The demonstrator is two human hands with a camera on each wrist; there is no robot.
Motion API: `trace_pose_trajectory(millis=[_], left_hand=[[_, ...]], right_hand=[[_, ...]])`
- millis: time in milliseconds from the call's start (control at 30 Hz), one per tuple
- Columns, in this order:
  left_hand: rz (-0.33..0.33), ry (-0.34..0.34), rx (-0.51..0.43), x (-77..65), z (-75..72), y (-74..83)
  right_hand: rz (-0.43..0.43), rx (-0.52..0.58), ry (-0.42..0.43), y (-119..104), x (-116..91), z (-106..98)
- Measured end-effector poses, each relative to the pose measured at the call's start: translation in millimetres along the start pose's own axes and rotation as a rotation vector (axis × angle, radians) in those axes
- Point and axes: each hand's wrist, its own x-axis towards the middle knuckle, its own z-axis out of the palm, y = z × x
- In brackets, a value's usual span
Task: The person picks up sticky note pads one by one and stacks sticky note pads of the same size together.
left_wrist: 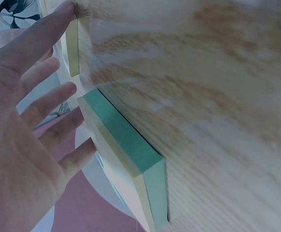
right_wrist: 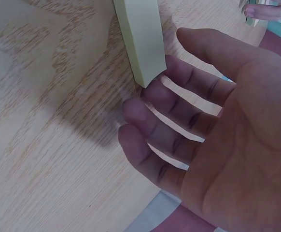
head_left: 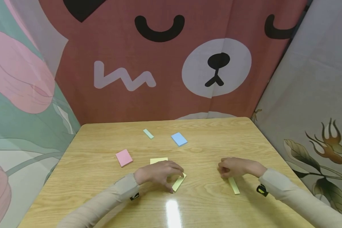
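My left hand (head_left: 161,172) reaches over a narrow yellow sticky-note pad (head_left: 179,182), thumb near one end and fingertips at the other. In the left wrist view its fingers are spread, with the thumb overlapping the narrow pad (left_wrist: 73,50). Partly behind this hand lies a square yellow pad (head_left: 159,160); the left wrist view reveals a green layer (left_wrist: 123,130) under its yellow top. My right hand (head_left: 233,167) is at the far end of another narrow yellow pad (head_left: 234,186). Its loosely bent fingertips (right_wrist: 155,94) come right to that pad's end, the thumb apart.
A pink square pad (head_left: 124,157) lies on the wooden table (head_left: 97,139) to the left. Farther back are a small green strip pad (head_left: 148,133) and a blue pad (head_left: 179,139). Printed curtains (head_left: 117,104) hang behind the table and at both sides.
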Motion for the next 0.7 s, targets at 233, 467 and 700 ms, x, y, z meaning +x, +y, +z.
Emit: trace_pose_trajectory(millis=[233,467,700], left_hand=[[-0.021,-0.028,-0.015,0.5,-1.1,1.6],[-0.028,-0.051,-0.032,1.6,-4.7,4.0],[-0.038,-0.075,-0.060,2.8,-4.7,4.6]], right_hand=[[-0.006,-0.009,-0.008,-1.0,0.0,0.5],[-0.016,-0.012,-0.013,-2.7,-0.1,-0.2],[-0.050,-0.025,0.008,-2.5,0.7,1.3]])
